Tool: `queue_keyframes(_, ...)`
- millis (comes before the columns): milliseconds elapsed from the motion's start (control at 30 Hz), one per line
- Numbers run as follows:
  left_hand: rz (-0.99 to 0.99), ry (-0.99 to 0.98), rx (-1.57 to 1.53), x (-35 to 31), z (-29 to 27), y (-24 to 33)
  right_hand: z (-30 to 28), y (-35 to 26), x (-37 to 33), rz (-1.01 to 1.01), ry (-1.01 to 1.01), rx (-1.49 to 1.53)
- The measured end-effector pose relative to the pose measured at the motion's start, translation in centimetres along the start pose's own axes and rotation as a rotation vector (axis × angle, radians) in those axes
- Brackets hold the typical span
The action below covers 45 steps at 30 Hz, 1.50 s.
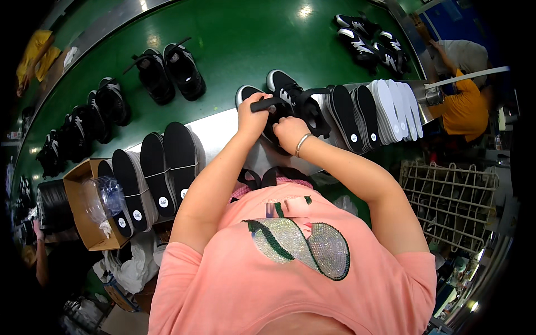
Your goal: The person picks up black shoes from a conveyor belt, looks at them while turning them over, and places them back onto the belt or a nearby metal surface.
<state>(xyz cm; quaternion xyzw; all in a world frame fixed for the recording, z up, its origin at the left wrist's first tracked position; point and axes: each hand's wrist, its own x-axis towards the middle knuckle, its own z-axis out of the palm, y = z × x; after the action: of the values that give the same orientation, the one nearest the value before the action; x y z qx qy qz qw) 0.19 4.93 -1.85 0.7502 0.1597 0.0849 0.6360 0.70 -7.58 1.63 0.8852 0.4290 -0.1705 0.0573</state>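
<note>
A black sneaker point(273, 118) with a pale toe lies in front of me, mostly covered by my hands. My left hand point(252, 115) is closed around its near-left side, with the black tongue point(268, 104) sticking out between thumb and fingers. Closed at the shoe's opening is my right hand point(292, 134), a silver bangle on its wrist; its fingertips are partly hidden at the collar. Touching distance to the right, a second black sneaker point(286, 88) with a white toe edge rests with its toe pointing away and its tongue pulled up.
Black insoles point(180, 146) stand in tied stacks to the left, beside a cardboard box point(84, 215) of clear plastic. More black insoles point(341, 114) and white insoles point(385, 109) line the right. Sneakers point(167, 72) stand across the green table point(234, 42). A wire rack point(446, 204) is at right; other people work nearby.
</note>
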Motion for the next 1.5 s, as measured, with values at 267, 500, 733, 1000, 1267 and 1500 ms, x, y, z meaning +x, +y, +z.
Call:
queue_keyframes(267, 0.020, -0.004, 0.045, 0.2, -0.4, -0.5, -0.9, 1.0, 4.2, -0.059, -0.581, 0.044)
queue_keyframes(500, 0.026, -0.011, 0.078, 0.2, -0.6, -0.7, -2.2, -1.1, 3.7, 0.146, -0.532, -0.085)
queue_keyframes(733, 0.077, 0.000, 0.095, 0.3, -0.7, -0.6, -3.1, -0.2, 2.1, 0.001, -0.554, -0.064)
queue_keyframes(1000, 0.064, 0.001, 0.101, 0.1, -0.7, -0.6, -0.8, 1.0, -0.5, -0.071, -0.435, 0.210)
queue_keyframes(1267, -0.059, -0.133, 0.015, 0.4, -0.8, -0.2, 1.0, 1.5, 1.6, 0.510, 0.009, 1.655)
queue_keyframes(1500, -0.062, -0.050, -0.076, 1.5, -2.4, -1.4, 0.7, 2.4, -0.8, -0.038, -0.068, 2.110)
